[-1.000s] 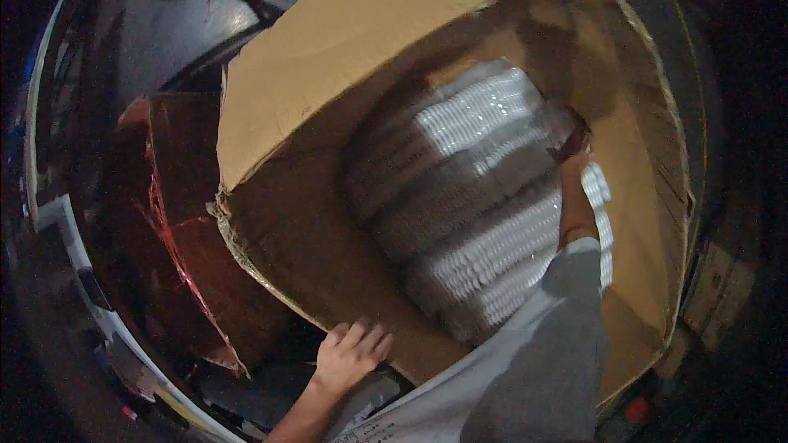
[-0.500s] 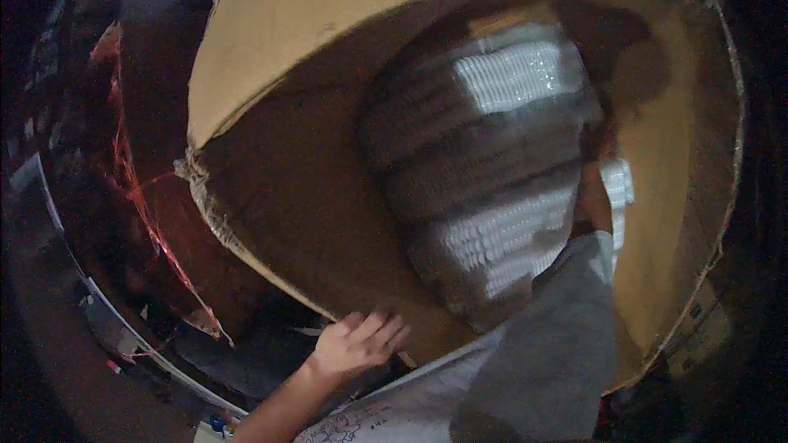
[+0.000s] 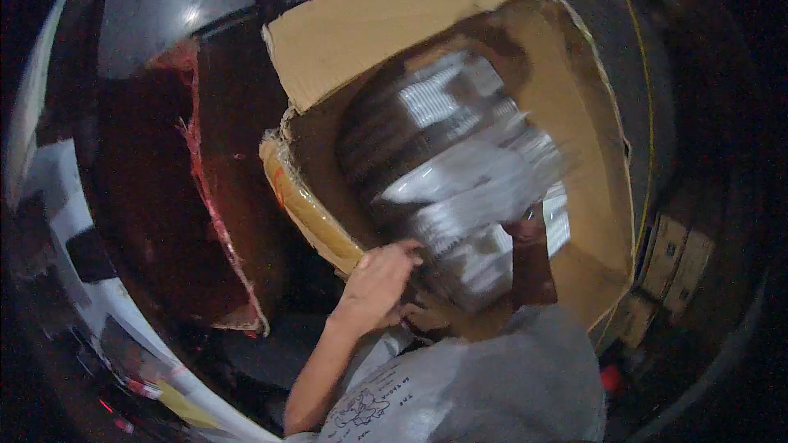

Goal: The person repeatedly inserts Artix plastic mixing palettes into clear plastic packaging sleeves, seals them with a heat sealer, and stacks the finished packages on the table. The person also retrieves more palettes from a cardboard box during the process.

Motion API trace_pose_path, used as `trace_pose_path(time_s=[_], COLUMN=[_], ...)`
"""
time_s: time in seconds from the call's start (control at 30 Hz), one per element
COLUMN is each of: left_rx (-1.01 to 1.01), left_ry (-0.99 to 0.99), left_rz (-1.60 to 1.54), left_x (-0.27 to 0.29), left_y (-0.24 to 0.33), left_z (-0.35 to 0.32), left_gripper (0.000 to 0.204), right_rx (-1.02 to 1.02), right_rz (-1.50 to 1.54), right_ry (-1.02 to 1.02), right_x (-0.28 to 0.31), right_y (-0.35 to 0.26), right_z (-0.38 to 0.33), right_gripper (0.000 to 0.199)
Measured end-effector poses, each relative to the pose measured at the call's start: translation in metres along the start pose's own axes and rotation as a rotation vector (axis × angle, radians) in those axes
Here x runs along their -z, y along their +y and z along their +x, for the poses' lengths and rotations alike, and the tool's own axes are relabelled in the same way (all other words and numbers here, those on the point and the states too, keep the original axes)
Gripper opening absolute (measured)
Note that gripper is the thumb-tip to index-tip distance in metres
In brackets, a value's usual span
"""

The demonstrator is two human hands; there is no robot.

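Observation:
A big brown cardboard box (image 3: 386, 20) stands in front of me with its top flaps apart. Inside lie stacks of ribbed clear plastic pieces (image 3: 431, 98), like nested lids or trays in shiny film. My right hand (image 3: 528, 228) reaches deep into the box and is closed at the end of a clear, film-wrapped plastic stack (image 3: 480, 168). That stack is smeared by motion and slants above the others. Along the near left rim, my left hand (image 3: 382, 283) curls its fingers over the cardboard edge.
Left of the box is a dark reddish container (image 3: 156, 221) with torn red film (image 3: 209, 205) along its edge. Several smaller cartons (image 3: 677, 258) sit at the right. A yellow line (image 3: 642, 74) runs along the floor beyond the box.
The view has shifted, so the box looks smaller and more of the floor shows. My right hand now has the plastic stack raised over the others. My left hand has moved further onto the rim.

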State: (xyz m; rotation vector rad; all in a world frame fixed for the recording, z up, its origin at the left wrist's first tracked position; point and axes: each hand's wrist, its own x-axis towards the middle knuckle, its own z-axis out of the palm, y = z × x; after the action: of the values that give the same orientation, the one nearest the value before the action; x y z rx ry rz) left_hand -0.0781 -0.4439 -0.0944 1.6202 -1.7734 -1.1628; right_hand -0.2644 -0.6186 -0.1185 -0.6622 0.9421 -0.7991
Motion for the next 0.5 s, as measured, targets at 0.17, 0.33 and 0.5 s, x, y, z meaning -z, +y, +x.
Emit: trace_pose_path(time_s=[0.17, 0.33, 0.5], left_rx=[0.232, 0.827, 0.459], left_ry=[1.071, 1.367, 1.832], left_rz=[-0.709, -0.688, -0.634], left_x=[0.032, -0.029, -0.124], left_y=[0.028, 0.064, 0.081], left_z=[-0.117, -0.26, -0.363], left_gripper=[0.14, 0.081, 0.087], right_rx=[0.535, 0.415, 0.085], right_rz=[-0.45, -0.381, -0.678], right_ry=[-1.045, -1.283, -1.712], right_x=[-0.131, -0.255, -0.289], right_y=[0.028, 0.112, 0.149], right_z=[-0.05, -0.178, -0.28], right_gripper=[0.072, 0.091, 0.08])
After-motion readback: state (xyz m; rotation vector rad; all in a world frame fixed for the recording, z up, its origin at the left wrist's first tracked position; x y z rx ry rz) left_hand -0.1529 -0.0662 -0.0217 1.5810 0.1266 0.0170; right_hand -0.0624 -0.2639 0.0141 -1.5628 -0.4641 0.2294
